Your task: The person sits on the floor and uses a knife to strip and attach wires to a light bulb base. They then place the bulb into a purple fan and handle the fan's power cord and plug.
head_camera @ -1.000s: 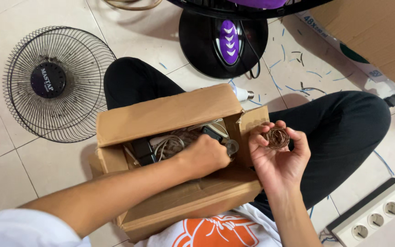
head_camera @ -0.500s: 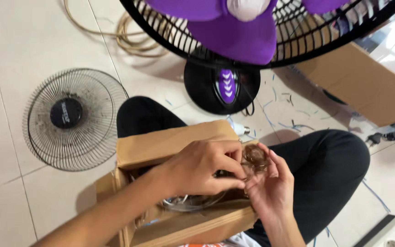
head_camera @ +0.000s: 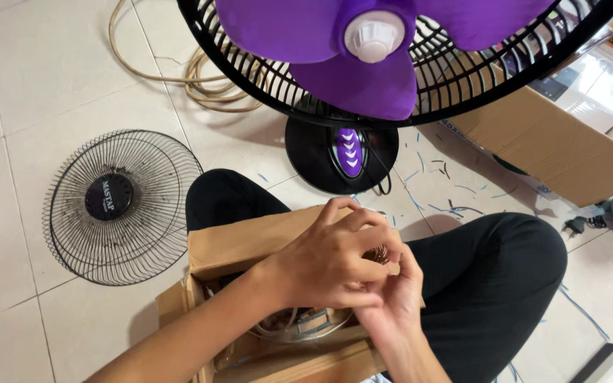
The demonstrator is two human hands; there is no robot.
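Two hands [head_camera: 335, 266], two boxes [head_camera: 250, 245], one fan [head_camera: 374, 64].

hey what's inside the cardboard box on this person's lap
Inside the cardboard box, pale looped wires and a small metal part show. The left hand and right hand cover the rest.

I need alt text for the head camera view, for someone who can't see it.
Two hands, left over right, meet on a small coppery part above an open cardboard box on a seated person's lap. A purple-bladed fan stands ahead; a loose wire grille lies on the tiles.
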